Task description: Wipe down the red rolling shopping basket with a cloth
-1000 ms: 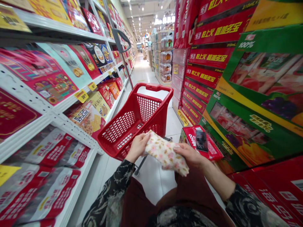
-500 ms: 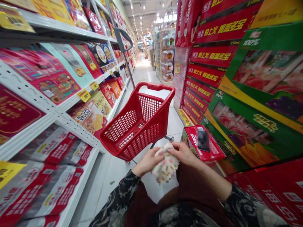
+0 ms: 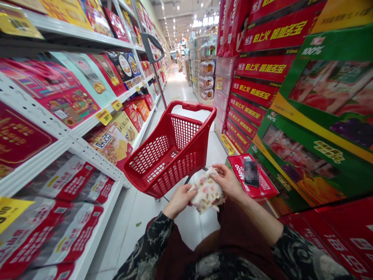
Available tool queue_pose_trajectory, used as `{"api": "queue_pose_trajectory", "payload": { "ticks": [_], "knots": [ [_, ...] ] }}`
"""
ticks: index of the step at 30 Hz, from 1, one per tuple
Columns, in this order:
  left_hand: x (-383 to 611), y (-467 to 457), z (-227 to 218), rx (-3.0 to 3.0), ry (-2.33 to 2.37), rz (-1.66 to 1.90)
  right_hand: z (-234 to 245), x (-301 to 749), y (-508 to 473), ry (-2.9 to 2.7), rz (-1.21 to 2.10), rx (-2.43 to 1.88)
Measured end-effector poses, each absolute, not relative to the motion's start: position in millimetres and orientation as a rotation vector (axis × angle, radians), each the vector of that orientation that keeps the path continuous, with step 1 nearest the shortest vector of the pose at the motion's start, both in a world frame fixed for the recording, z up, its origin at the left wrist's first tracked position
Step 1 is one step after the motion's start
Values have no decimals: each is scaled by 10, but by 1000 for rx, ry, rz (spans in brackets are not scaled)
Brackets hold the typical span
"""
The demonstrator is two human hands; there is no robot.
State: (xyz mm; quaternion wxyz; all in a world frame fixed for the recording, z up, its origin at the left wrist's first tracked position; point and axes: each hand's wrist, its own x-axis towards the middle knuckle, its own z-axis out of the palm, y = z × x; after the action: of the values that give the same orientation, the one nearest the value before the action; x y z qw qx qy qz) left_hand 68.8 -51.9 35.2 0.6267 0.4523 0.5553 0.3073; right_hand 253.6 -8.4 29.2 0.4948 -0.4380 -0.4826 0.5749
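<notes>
Both hands are on one cloth (image 3: pixel 207 190), white with pink and tan flowers; it is bunched, its lower edge ragged and loose, and it hangs in front of the person, above the floor (image 3: pixel 116 241) and just to the near side of a red basket (image 3: pixel 182 173). The left hand (image 3: pixel 181 198) is partly closed, thumb uppermost, and pinches the cloth at its left edge; the right hand (image 3: pixel 227 182) is partly closed as well, with thumb and fingers on the upper right part of the cloth — its fingers are curled, the forefinger reaching toward the basket.

The basket stands upright on the floor, its wall pierced with holes; a grey handle (image 3: pixel 153 47) on a pole rises beyond it. Right of the right hand, near but apart from it, lies a red box (image 3: pixel 266 187); a dark object (image 3: pixel 251 173) rests on top — blurred out, so its nature cannot be told.

Along the left runs a white shelf (image 3: pixel 112 168) with packets and boxes, yellow price tags (image 3: pixel 103 116) on its edges; along the right stand green cartons (image 3: pixel 316 130) with fruit pictures, and beyond them stacked red cartons (image 3: pixel 260 69) with yellow lettering.
</notes>
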Motion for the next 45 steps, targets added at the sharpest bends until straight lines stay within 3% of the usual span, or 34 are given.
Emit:
{"api": "queue_pose_trajectory", "payload": {
  "ticks": [7,13,18,24,29,33,40,45],
  "knots": [
    [936,-472,247,977,1352,1078,439,2417,-220,-1756,551,-979],
    [1036,-442,225,473,853,1412,371,2273,-505,-2199,375,-794],
    [917,-465,219,392,829,1317,287,2318,-586,-2299,574,-802],
    [796,-350,108,696,1178,1573,207,2254,-257,-1494,1053,-1017],
    [856,-296,255,621,886,1400,201,2025,-52,-1106,1353,-1002],
    [753,-271,275,615,918,1367,239,1936,-74,-991,1596,-867],
    [634,-200,146,1026,1546,1583,169,1952,-49,-754,1475,-969],
    [858,-201,223,1044,1261,1361,220,1931,-106,-778,1683,-854]
  ]
}}
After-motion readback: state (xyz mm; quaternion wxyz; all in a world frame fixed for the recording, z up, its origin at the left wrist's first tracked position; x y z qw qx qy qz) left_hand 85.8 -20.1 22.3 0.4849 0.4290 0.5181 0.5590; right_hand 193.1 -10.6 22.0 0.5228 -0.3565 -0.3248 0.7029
